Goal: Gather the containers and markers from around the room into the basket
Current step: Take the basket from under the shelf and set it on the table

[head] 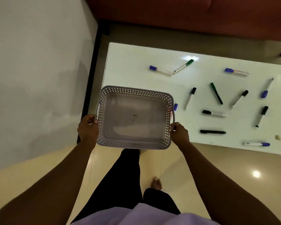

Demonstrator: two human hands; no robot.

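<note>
The left hand (88, 127) and the right hand (179, 133) each curl their fingers round one side handle of the rectangular grey plastic basket (135, 90). They hold it in the air over the near left corner of the glossy white rectangular bench (136, 70). The basket walls are pierced with small diamond holes and its bottom is smooth. On the bench lie slim round markers (189, 98), well scattered. A white marker with green cap (183, 66) meets a white marker with blue cap (159, 70) in a V shape, and an all-black marker (212, 132) lies nearer. Below is a shiny cream tiled floor (201, 176). A dark red sofa (169, 13) stands behind the bench, and a grey wall (31, 78) is at the left.
</note>
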